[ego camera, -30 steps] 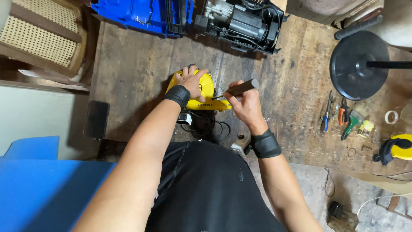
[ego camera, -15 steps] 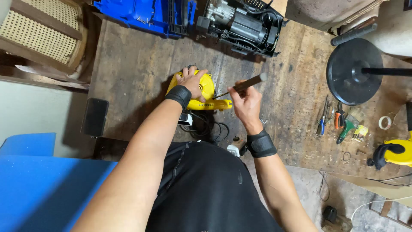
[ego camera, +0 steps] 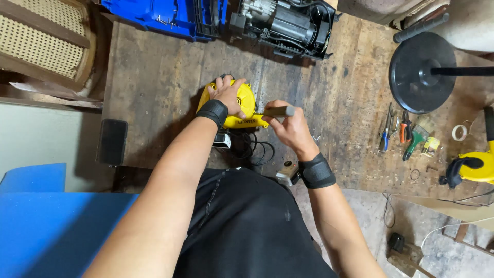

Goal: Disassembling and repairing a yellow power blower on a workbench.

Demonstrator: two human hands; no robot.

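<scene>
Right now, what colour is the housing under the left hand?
Yellow housing; head view shows it best, beneath the left hand.

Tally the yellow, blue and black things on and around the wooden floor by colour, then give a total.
Yellow: 2, the blower housing under the left hand and a second blower.
Blue: 1, the crate.
Black: 3, the phone, the motor unit, the round stand base.
Total: 6

I am working in a small repair workshop — a scarred wooden workbench (ego camera: 154, 92). Beyond my hands sit a stripped motor unit (ego camera: 288, 23) and a blue plastic crate (ego camera: 164, 15). Right of my right hand (ego camera: 290, 128) lie pliers and screwdrivers (ego camera: 401, 134) — also a tape roll (ego camera: 459, 133).
</scene>
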